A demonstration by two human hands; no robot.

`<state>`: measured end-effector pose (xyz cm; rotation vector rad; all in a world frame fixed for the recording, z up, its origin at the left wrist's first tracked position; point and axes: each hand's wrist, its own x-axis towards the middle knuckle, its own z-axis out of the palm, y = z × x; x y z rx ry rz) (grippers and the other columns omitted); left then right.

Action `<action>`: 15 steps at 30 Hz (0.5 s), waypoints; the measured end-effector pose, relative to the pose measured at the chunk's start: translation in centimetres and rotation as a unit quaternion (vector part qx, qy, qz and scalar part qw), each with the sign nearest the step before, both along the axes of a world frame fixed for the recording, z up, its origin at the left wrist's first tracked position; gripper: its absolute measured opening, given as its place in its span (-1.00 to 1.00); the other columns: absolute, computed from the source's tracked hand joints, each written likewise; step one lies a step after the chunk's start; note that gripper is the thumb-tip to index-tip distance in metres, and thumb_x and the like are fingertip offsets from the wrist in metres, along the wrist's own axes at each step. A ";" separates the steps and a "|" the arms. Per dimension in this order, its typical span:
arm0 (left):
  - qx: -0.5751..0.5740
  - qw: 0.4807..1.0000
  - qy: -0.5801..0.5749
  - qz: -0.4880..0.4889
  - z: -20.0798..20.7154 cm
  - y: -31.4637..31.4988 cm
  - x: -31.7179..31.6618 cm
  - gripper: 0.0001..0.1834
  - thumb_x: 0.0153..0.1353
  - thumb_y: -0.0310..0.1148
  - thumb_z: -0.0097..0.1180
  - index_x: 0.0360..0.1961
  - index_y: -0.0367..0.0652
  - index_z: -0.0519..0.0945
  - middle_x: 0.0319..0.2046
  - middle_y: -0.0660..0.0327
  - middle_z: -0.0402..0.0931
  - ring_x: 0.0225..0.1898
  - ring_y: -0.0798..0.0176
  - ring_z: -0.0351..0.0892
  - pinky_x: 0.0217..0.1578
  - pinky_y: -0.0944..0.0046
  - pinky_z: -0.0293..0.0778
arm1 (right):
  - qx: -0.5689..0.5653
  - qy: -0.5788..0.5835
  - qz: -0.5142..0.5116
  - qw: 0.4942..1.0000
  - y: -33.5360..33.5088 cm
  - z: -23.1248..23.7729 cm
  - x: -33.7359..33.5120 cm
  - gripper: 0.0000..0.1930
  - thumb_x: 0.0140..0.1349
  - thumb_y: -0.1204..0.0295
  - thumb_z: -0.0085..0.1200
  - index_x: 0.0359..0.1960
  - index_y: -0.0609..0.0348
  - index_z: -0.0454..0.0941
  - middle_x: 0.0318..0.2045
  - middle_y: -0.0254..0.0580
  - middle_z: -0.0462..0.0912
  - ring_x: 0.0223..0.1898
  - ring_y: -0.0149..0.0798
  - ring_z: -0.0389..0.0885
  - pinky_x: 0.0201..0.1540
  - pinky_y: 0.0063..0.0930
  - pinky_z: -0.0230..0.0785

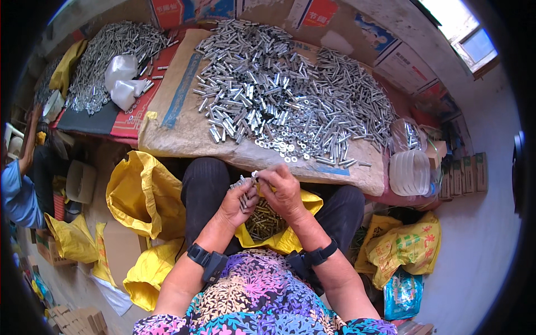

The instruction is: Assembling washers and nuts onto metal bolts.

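Observation:
Above the lap, my left hand (pixel 238 202) is closed round several short silver metal rods (pixel 244 195), whose ends poke out between the fingers. Close beside it, my right hand (pixel 280 190) is closed in a pinch, its fingertips meeting those of the left. A small shiny piece (pixel 255 175) shows at the meeting fingertips; its kind is too small to tell. Below both hands, between my knees, a yellow bag (pixel 286 241) lies open with many brass-coloured metal rods (pixel 264 221) inside. The fingers hide part of these.
A low table in front, covered with brown sacking (pixel 184 146), bears a heap of silver metal tubes (pixel 262 84) and loose washers (pixel 287 148). Clear plastic tubs (pixel 409 173) stand at its right end. Yellow sacks (pixel 146 195) flank my legs. A co-worker in blue (pixel 23 190) sits far left.

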<state>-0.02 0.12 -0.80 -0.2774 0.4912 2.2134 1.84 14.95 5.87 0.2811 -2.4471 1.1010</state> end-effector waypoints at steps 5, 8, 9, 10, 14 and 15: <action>0.084 0.996 -0.020 0.015 -0.1 -0.2 -0.2 -0.84 0.23 -0.24 0.04 -0.29 -0.08 0.45 -0.57 0.40 0.27 -0.63 0.47 0.26 -0.77 0.54 0.15 | 0.079 0.035 -0.071 0.994 0.4 0.6 -3.8 -0.90 0.00 0.45 0.18 -0.41 0.03 0.54 -0.52 -0.23 0.39 -0.44 -0.12 0.47 -0.45 -0.25 0.33; 0.096 0.995 -0.024 0.013 -0.3 -0.2 -0.2 -0.83 0.24 -0.24 0.04 -0.27 -0.10 0.45 -0.57 0.39 0.27 -0.62 0.46 0.26 -0.77 0.53 0.15 | 0.130 0.044 -0.069 0.988 0.1 0.3 -6.2 -0.93 0.01 0.46 0.16 -0.43 0.03 0.55 -0.54 -0.22 0.36 -0.45 -0.12 0.46 -0.45 -0.25 0.33; 0.097 0.995 -0.021 0.010 -0.3 -0.2 -0.2 -0.82 0.23 -0.24 0.04 -0.26 -0.11 0.45 -0.57 0.39 0.27 -0.61 0.46 0.26 -0.77 0.53 0.16 | 0.147 0.046 -0.065 0.986 0.0 0.0 -6.9 -0.94 0.02 0.45 0.11 -0.43 0.01 0.56 -0.54 -0.22 0.36 -0.46 -0.13 0.45 -0.46 -0.26 0.32; 0.097 0.995 -0.022 0.012 -0.3 -0.2 -0.2 -0.82 0.23 -0.24 0.04 -0.26 -0.11 0.45 -0.57 0.39 0.27 -0.61 0.46 0.26 -0.77 0.53 0.16 | 0.146 0.045 -0.064 0.986 -0.1 -0.2 -7.4 -0.94 0.02 0.45 0.11 -0.43 0.01 0.56 -0.54 -0.22 0.36 -0.46 -0.13 0.45 -0.46 -0.26 0.32; 0.092 0.995 -0.023 0.010 -0.6 -0.1 -0.2 -0.81 0.22 -0.25 0.05 -0.25 -0.12 0.45 -0.56 0.37 0.27 -0.60 0.46 0.27 -0.76 0.53 0.16 | 0.238 0.035 -0.088 0.967 -0.4 -1.3 -8.9 -0.90 0.01 0.43 0.04 -0.42 -0.03 0.58 -0.55 -0.22 0.37 -0.46 -0.13 0.46 -0.46 -0.27 0.33; 0.092 0.995 -0.020 0.009 -0.6 -0.1 -0.2 -0.81 0.22 -0.25 0.05 -0.25 -0.12 0.45 -0.56 0.37 0.27 -0.60 0.46 0.27 -0.76 0.53 0.16 | 0.251 0.028 -0.087 0.964 -0.4 -1.3 -9.1 -0.91 0.01 0.43 0.05 -0.44 -0.02 0.58 -0.55 -0.21 0.38 -0.46 -0.12 0.47 -0.45 -0.27 0.34</action>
